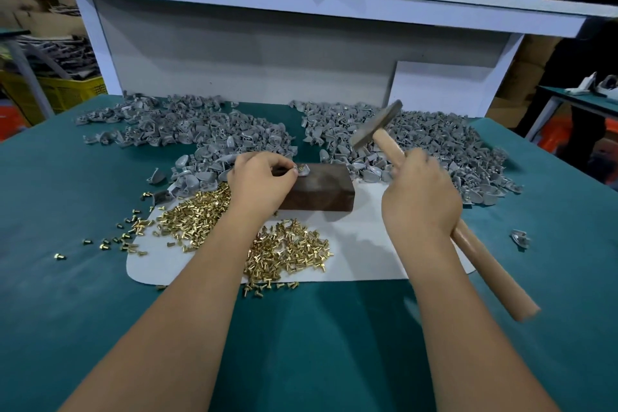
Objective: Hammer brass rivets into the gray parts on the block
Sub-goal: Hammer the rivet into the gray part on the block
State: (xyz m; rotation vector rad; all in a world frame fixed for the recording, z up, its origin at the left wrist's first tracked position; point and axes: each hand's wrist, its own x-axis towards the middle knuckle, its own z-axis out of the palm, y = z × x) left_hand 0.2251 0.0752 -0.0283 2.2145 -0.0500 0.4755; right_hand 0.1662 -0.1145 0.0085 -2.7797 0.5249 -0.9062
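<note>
I counted one dark block (317, 189) before me, one hammer (378, 125) and one white sheet (361, 254). The gray parts (214, 130) lay in two big heaps, too many to count, with one stray (519, 238) apart. Brass rivets (287, 249) lay in hundreds, uncountable.

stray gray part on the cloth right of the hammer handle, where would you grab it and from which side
Probably pinch the stray gray part across its narrow width from above. It lies alone on the green cloth, clear of the hammer handle, so fingers can drop on either side. Its exact shape is too small to tell.
</note>
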